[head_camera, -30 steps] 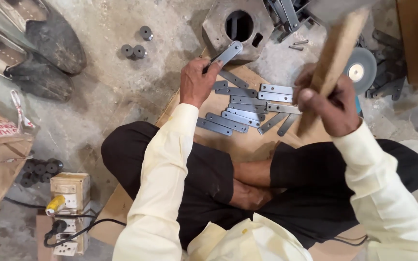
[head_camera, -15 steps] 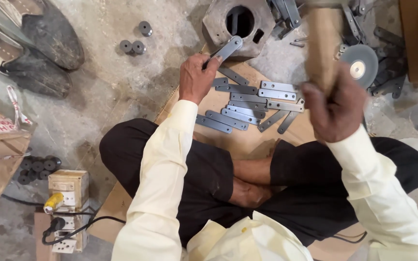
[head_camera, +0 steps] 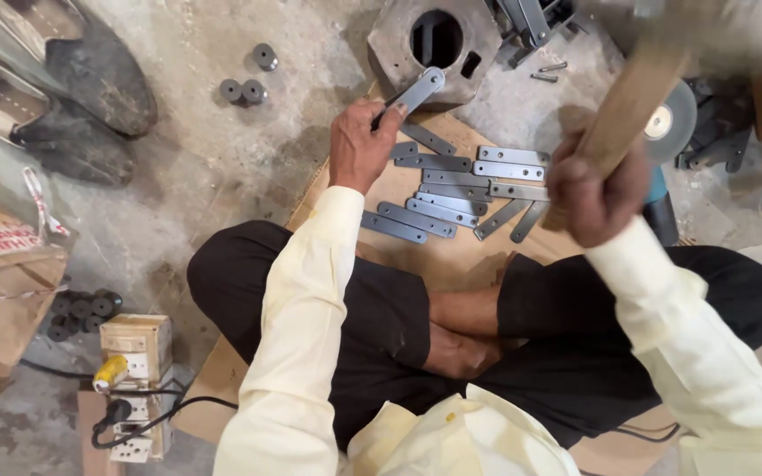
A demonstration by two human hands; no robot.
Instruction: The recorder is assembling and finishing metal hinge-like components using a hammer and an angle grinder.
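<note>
Your left hand (head_camera: pixel 359 145) reaches forward, its grip pinched shut on one end of a flat metal strip (head_camera: pixel 416 92) resting across the holed steel block (head_camera: pixel 399 40). Your right hand (head_camera: pixel 597 198), raised and blurred, is clenched around a wooden hammer handle (head_camera: pixel 632 106) above the pile of strips (head_camera: pixel 465 189).

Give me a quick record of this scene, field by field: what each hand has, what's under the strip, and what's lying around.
left hand: pinches a flat metal strip on the steel block
right hand: grips a wooden hammer handle, raised, blurred
steel block: grey, round hole on top
cardboard sheet: holds a pile of strips
floor: three small rings, pair of shoes, socket box
</note>
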